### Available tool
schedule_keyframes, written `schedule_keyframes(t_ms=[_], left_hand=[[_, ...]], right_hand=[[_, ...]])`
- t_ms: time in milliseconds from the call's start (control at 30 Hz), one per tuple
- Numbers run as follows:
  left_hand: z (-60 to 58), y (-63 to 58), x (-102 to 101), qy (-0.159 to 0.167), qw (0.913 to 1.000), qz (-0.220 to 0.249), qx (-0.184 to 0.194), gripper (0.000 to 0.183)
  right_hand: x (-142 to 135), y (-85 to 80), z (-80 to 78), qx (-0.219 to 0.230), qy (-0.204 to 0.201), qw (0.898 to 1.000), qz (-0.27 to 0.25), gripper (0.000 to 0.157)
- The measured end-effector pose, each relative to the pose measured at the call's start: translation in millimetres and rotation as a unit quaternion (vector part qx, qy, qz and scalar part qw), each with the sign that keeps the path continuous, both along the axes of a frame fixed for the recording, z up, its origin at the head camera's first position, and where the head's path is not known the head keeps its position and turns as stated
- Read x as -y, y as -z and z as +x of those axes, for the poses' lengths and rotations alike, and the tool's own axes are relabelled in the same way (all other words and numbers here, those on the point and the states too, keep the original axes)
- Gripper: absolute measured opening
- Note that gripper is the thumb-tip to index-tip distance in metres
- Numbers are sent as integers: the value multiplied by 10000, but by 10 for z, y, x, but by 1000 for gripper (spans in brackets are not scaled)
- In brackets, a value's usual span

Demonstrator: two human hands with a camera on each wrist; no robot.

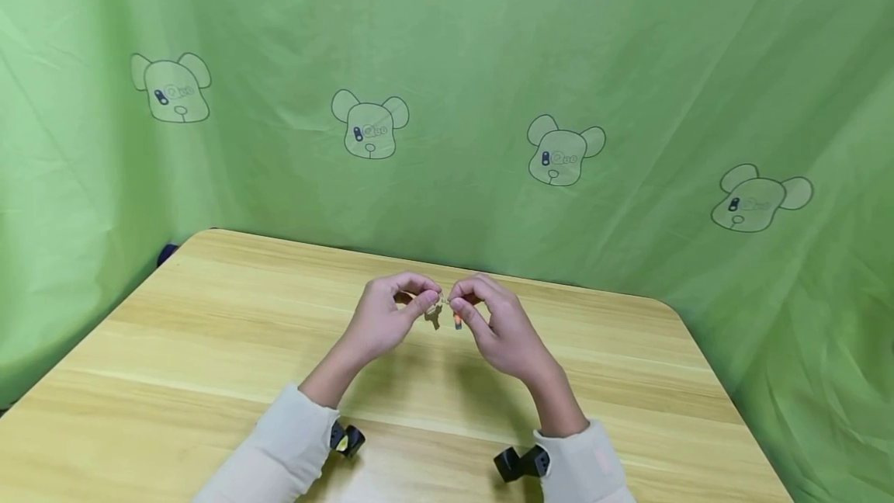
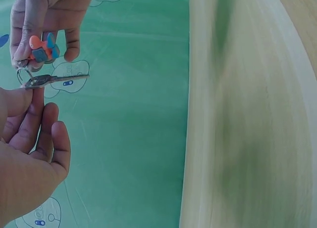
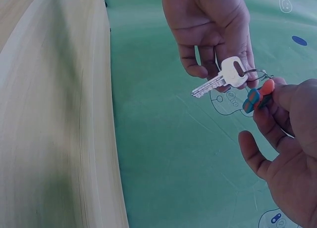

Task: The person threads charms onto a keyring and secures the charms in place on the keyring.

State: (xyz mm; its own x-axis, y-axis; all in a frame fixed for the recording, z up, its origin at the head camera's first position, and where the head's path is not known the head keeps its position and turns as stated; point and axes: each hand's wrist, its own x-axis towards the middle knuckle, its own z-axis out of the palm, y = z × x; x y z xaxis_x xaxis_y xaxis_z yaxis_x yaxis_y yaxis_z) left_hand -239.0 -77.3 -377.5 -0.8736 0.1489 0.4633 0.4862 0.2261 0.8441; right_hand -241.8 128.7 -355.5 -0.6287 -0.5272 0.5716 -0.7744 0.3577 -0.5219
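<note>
Both hands meet above the table, joined by a small key ring [image 3: 256,71]. My left hand [image 1: 380,318] pinches the ring between thumb and index finger, close to the head of a metal key [image 3: 221,80]. The key [image 1: 434,317] hangs from the ring, its blade sticking out free of the fingers. With thumb and index finger, my right hand [image 1: 504,330] pinches the top of an orange and blue keychain charm [image 2: 41,50] where it joins the ring. The fingertips partly hide that joint. Below the right fingertips the charm [image 1: 457,320] dangles.
A light wood-grain table [image 1: 174,348] with rounded corners lies under the hands. Green cloth [image 1: 447,37] printed with bear heads hangs behind and at both sides. Black wrist cameras [image 1: 513,464] sit at the pale sleeves [image 1: 279,441].
</note>
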Motion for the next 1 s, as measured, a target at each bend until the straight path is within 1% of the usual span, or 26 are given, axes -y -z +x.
schedule_keyframes(t_ms=[233,433,500,633,800,1000], left_hand=[[10,-24,15,-32,9999,94,52,12],[30,-42,14,-73,9999,86,120,13],[36,-45,8,-90,9999,87,119,12],[52,-51,-9,-183,9997,138,125,10],[71,-54,-43,-267,9993,197,149,8],[72,-22,-82,-203,9997,136,34,10]], right_hand=[[-3,-3,0,145,11,9999,30,4],[12,1,-2,173,62,9998,122,16],[20,1,-4,174,91,9997,163,17],[39,6,-13,134,127,9996,193,14],[45,15,-6,101,238,9996,110,9],[13,11,19,-132,436,9990,-14,8]])
